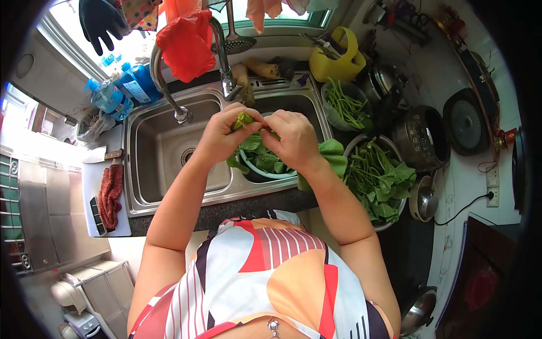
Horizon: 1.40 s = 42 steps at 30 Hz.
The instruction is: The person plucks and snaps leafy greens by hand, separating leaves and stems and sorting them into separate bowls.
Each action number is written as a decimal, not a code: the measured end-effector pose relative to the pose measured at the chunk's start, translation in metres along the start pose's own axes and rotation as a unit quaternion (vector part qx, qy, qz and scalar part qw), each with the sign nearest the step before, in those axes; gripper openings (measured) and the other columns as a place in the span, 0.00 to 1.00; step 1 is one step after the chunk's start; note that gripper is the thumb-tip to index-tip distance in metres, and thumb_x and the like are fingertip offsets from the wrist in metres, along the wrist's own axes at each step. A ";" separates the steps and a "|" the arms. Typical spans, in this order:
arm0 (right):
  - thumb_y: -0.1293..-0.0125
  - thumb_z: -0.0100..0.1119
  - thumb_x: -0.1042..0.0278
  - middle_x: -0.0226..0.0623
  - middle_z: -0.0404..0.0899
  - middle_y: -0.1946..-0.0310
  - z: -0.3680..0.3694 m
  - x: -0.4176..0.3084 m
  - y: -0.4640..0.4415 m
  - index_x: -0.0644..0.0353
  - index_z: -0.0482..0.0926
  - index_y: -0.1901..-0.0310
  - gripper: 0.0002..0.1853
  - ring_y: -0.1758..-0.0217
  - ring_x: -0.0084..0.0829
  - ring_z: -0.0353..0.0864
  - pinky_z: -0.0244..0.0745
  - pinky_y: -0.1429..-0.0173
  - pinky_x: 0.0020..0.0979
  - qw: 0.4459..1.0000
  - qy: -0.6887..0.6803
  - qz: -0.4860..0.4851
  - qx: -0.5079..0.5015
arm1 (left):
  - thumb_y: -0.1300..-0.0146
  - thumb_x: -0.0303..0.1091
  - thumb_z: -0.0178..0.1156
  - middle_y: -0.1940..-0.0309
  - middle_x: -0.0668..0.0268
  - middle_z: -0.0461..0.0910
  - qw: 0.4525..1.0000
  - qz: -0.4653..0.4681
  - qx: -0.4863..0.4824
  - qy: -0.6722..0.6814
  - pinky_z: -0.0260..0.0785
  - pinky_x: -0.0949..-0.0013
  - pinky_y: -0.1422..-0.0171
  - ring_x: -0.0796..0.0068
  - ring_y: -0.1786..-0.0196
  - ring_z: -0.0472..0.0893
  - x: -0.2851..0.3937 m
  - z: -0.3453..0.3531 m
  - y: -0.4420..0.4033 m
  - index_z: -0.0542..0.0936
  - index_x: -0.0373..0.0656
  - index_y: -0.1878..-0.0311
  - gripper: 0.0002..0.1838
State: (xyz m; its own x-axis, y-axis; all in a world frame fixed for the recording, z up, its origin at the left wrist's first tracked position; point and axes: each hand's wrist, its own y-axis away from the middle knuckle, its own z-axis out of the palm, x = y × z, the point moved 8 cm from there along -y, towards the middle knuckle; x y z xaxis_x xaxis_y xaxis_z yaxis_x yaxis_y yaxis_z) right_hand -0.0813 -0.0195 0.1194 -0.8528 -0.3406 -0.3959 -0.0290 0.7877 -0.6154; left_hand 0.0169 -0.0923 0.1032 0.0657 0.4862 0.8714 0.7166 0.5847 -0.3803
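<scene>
Green stems (243, 120) tight in the left hand (226, 130) — right hand (294, 135) alongside, its grip unclear — above a bowl (271, 175) of leaves (262, 157).

Head camera: near, facing forward-down over sink (161, 133).

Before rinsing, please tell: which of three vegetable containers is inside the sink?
The pale-rimmed bowl, in the right basin; the clear tub of stems and the large bowl of leafy greens stand right of the sink.

Green leafy vegetables (379, 179), yellow basket (339, 68), red bag (186, 46), blue bottle (139, 85), white top (237, 288) with orange patches and stripes
</scene>
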 end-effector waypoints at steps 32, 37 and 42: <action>0.46 0.58 0.70 0.30 0.76 0.71 0.016 0.046 -0.001 0.65 0.80 0.65 0.09 0.68 0.22 0.74 0.68 0.62 0.24 0.903 -0.319 0.172 -0.229 | 0.42 0.19 0.57 0.60 0.67 0.73 0.989 0.013 -0.105 0.102 0.63 0.75 0.51 0.77 0.57 0.72 0.007 0.003 0.005 0.77 0.37 0.60 0.07; 0.44 0.55 0.71 0.30 0.78 0.73 0.019 0.049 0.002 0.66 0.78 0.66 0.08 0.70 0.20 0.74 0.69 0.61 0.23 0.865 -0.371 0.216 -0.260 | 0.41 0.20 0.57 0.61 0.67 0.74 0.987 -0.040 -0.109 0.109 0.64 0.76 0.52 0.79 0.58 0.73 -0.002 0.008 0.007 0.77 0.37 0.59 0.07; 0.44 0.54 0.71 0.29 0.79 0.73 0.026 0.052 0.011 0.66 0.79 0.66 0.08 0.71 0.17 0.73 0.68 0.63 0.20 0.814 -0.430 0.264 -0.287 | 0.41 0.21 0.58 0.63 0.68 0.74 0.987 -0.056 -0.106 0.109 0.64 0.76 0.53 0.80 0.59 0.73 -0.005 0.012 0.005 0.77 0.37 0.60 0.07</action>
State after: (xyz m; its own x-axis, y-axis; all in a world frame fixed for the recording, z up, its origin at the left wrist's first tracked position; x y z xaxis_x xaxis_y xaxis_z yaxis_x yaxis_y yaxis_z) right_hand -0.1128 -0.0420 0.0746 -0.1513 0.0831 -0.9850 -0.2262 0.9671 0.1163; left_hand 0.0116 -0.0840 0.0926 0.1092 0.2623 0.9588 0.8554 0.4666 -0.2251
